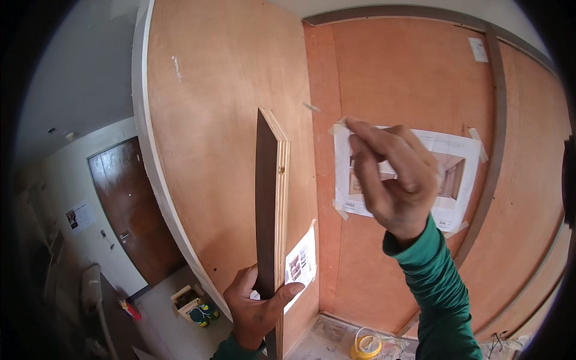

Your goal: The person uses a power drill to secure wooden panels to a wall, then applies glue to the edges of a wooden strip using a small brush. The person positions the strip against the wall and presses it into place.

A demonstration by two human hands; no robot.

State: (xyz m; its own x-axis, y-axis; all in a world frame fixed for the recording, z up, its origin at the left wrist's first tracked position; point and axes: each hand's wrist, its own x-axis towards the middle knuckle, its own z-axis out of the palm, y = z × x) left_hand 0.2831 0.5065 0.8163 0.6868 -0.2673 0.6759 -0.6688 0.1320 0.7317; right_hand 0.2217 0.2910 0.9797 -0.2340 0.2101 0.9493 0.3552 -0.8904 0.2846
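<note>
My left hand (258,306) grips an upright, narrow plywood board (270,210) with a dark face and pale layered edge. My right hand (393,180) is raised in front of a printed sheet (450,150) taped to the far panel, its fingers curled, index and thumb tips apart near the sheet's upper left corner, with nothing visible between them. A small, thin, blurred object (311,107) shows left of those fingertips; I cannot make out what it is. Behind the board, another printed paper (303,258) is on the left panel, partly hidden.
Plywood panels (222,78) form a corner before me. A yellow tub (366,344) sits on the dusty floor below. At left are a brown door (132,210), a box (183,298) with green-and-yellow containers (204,312), and dim objects along the wall.
</note>
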